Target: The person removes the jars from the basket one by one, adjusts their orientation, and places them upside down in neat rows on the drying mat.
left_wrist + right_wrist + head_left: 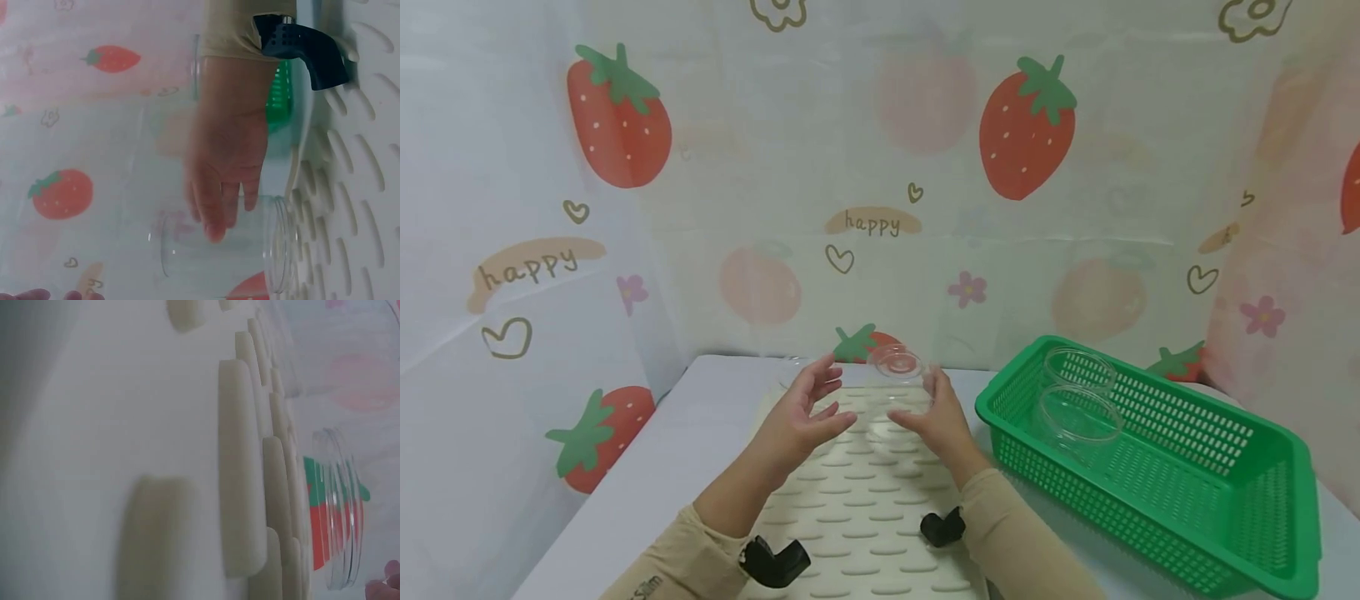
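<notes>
Your left hand is open and empty, left of the clear jar. Your right hand is on the jar's right side, fingers loosely extended; I cannot tell whether it touches. The jar is upright between them over the ridged mat, its threaded end down.

A one-sided push could, I think, tip the jar, because the raised bars may give uneven footing. Smooth clear walls could also slip from a light grasp.

On the right, the green basket limits your right forearm. The far cloth is near; the left table offers more room.
</notes>
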The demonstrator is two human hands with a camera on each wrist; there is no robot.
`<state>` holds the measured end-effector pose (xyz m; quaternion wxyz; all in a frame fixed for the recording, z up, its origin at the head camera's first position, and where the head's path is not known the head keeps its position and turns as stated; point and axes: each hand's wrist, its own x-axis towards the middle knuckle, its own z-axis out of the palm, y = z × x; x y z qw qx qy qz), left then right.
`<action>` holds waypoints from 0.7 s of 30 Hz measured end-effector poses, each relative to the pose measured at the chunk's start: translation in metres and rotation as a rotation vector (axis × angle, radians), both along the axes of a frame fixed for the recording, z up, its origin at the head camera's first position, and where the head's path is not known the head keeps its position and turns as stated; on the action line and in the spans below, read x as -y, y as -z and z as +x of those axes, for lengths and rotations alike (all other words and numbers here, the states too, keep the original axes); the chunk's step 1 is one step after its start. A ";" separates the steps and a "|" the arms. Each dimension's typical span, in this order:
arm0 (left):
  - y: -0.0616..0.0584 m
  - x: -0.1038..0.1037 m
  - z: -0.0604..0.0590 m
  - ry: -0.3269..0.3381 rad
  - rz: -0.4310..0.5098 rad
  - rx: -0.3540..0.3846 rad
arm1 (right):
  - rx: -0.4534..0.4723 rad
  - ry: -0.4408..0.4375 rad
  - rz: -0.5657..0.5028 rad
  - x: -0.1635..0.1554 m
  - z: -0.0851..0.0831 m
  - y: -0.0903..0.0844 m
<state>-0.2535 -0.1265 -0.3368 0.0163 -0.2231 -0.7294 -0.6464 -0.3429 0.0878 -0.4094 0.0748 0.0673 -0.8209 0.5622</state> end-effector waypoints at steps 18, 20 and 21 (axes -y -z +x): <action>0.004 -0.005 0.000 0.030 -0.022 0.025 | 0.108 -0.028 -0.054 -0.005 -0.007 0.011; 0.004 -0.005 -0.001 0.031 -0.027 0.025 | 0.110 -0.033 -0.061 -0.005 -0.008 0.011; 0.005 -0.005 -0.001 0.028 -0.030 0.027 | 0.113 -0.034 -0.062 -0.005 -0.008 0.011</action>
